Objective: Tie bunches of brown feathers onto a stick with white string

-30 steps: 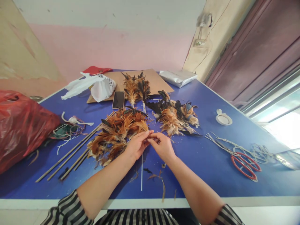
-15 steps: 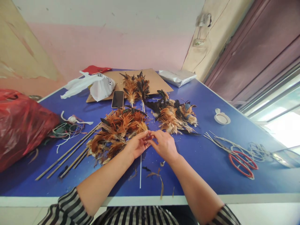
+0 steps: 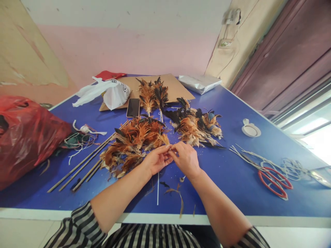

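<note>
My left hand (image 3: pixel 158 160) and my right hand (image 3: pixel 186 159) meet at the fingertips over the middle of the blue table. Between them they pinch a small golden-brown feather (image 3: pixel 164 139), its tip pointing up and away; its base is hidden by the fingers. Beside and beyond my left hand lies a heap of reddish-brown feathers (image 3: pixel 141 132). A second heap of tan and black feathers (image 3: pixel 190 127) lies past my right hand. A thin white string (image 3: pixel 158 193) runs from beneath my left hand towards the front edge.
Several thin sticks (image 3: pixel 77 168) and a red plastic bag (image 3: pixel 28 141) are on the left. On the right are red-handled scissors (image 3: pixel 275 182), cord (image 3: pixel 292 168) and a tape roll (image 3: pixel 250 130). A phone (image 3: pixel 133 107) and feather bunches (image 3: pixel 147 96) on cardboard (image 3: pixel 181 90) lie farther back.
The whole view has shifted slightly. My hands remain together, moved a little to the right with the golden-brown feather between their fingertips.
</note>
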`<state>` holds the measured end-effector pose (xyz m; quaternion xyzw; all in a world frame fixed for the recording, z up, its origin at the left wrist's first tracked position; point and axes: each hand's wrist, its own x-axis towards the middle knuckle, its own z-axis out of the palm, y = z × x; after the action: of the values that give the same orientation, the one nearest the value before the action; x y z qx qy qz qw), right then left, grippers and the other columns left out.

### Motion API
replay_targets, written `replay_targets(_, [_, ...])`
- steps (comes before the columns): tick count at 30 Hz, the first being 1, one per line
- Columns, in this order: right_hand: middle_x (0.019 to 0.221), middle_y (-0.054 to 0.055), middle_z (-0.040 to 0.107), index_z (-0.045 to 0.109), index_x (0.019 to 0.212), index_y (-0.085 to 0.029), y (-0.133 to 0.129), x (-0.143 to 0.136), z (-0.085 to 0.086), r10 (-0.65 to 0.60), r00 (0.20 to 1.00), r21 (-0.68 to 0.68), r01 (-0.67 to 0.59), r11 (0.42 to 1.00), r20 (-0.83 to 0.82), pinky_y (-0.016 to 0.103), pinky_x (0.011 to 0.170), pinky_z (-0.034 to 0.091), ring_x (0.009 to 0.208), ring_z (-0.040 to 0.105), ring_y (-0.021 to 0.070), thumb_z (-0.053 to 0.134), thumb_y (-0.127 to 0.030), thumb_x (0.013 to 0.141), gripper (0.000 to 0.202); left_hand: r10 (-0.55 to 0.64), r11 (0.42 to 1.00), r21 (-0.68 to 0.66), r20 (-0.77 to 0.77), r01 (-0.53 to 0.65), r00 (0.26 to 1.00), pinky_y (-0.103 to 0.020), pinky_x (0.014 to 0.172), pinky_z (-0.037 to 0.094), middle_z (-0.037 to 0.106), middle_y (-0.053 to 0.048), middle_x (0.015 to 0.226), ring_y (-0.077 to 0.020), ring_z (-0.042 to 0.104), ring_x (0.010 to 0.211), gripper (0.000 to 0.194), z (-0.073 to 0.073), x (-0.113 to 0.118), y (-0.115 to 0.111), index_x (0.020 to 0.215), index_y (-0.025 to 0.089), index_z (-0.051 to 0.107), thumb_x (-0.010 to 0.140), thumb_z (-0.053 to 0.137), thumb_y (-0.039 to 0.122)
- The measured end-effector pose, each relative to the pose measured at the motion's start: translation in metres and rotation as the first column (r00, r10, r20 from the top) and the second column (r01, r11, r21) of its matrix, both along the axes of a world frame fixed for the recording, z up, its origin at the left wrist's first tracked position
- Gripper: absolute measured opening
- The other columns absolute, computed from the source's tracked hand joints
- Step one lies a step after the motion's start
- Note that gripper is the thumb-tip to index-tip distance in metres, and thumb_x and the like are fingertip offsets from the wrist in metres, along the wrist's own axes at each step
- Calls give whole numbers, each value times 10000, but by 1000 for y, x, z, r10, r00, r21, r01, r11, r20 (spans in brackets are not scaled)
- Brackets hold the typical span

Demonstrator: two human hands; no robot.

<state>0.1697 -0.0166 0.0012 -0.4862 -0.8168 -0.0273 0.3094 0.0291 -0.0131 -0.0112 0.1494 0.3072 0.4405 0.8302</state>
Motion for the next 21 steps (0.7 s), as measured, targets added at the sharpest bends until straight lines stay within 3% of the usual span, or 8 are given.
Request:
replay_targets(3, [738, 36, 602, 581, 771, -185, 0, -1, -2, 25, 989, -98, -39, 994, -143, 281, 647, 365, 651, 525, 153, 536, -283, 784, 109, 28, 999, 32, -43, -27, 999, -240, 696, 454, 659, -31, 794, -114, 600, 723, 115, -1, -1, 2, 811, 145, 647, 701, 634, 174])
replay_targets(6, [728, 25, 614, 616, 818, -191, 1, -3, -4, -2, 915, -300, -130, 945, -403, 265, 587, 386, 579, 504, 130, 591, -323, 725, 164, 86, 992, 99, -108, -75, 990, -223, 703, 442, 660, -32, 802, -121, 597, 771, 146, -1, -1, 3, 813, 142, 663, 675, 668, 190])
replay_targets(9, [657, 9, 607, 644, 775, -172, 4, -3, -2, -102, 772, -481, -282, 830, -628, 244, 518, 369, 516, 468, 104, 599, -355, 701, 202, 111, 984, 160, -172, -83, 979, -231, 727, 437, 661, -43, 828, -110, 584, 758, 185, 1, -2, 4, 814, 129, 676, 656, 691, 223])
replay_targets(12, [518, -25, 540, 639, 703, -146, 6, 0, 2, -222, 647, -593, -436, 677, -729, 219, 449, 308, 434, 397, 68, 609, -365, 690, 222, 98, 976, 212, -189, -57, 977, -243, 736, 433, 659, -60, 863, -99, 572, 721, 212, 3, -2, 3, 819, 117, 682, 652, 695, 246])
replay_targets(16, [479, -38, 508, 592, 601, -136, 8, 1, 1, -304, 507, -587, -634, 503, -807, 196, 388, 216, 376, 331, 33, 636, -373, 677, 253, 48, 961, 278, -169, 1, 984, -238, 695, 432, 653, -71, 848, -80, 542, 648, 212, 2, -2, 2, 835, 111, 682, 678, 670, 252])
replay_targets(18, [524, -33, 538, 571, 592, -141, 8, 1, -2, -333, 430, -543, -691, 476, -839, 188, 379, 200, 368, 333, 24, 655, -363, 666, 249, 39, 956, 292, -148, 6, 988, -237, 695, 433, 648, -70, 835, -81, 538, 657, 209, 3, -1, 1, 840, 111, 682, 682, 666, 247])
replay_targets(21, [548, -32, 556, 561, 604, -146, 9, -2, -7, -345, 346, -484, -712, 509, -872, 182, 374, 199, 362, 342, 21, 653, -347, 674, 232, 57, 958, 284, -112, -23, 992, -246, 716, 436, 641, -61, 815, -91, 543, 692, 232, 5, 0, 0, 865, 116, 679, 665, 680, 235])
